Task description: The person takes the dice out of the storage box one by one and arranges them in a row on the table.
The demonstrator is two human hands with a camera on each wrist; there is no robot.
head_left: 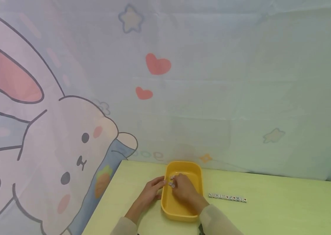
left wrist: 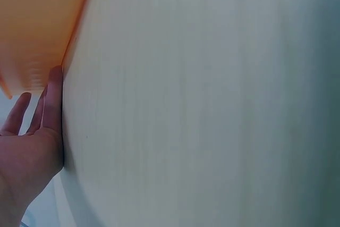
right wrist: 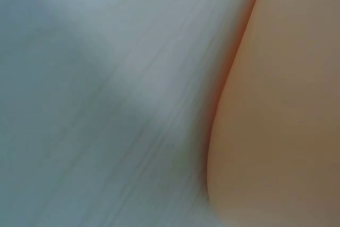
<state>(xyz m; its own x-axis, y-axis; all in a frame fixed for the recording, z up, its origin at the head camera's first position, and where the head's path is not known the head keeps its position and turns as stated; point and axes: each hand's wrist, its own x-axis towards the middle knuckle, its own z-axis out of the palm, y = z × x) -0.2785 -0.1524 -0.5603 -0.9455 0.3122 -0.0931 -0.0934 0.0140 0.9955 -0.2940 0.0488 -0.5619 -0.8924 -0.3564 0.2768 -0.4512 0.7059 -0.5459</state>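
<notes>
A yellow plastic tray [head_left: 182, 213] stands on the table in the head view, and its outer wall [right wrist: 281, 104] fills the right side of the right wrist view. Several small white dice [head_left: 172, 184] lie inside near its left wall. My right hand [head_left: 184, 189] reaches into the tray with bent fingers, right beside these dice. Its fingertips are hidden, so any die between them cannot be made out. Along the tray's left side, my left hand [head_left: 151, 192] touches the wall with extended fingers [left wrist: 53, 99].
To the right of the tray, a straight row of dice [head_left: 227, 197] lies on the pale table [head_left: 286, 209]. Behind the table hangs a cloth backdrop [head_left: 242, 81] printed with a rabbit, hearts and stars.
</notes>
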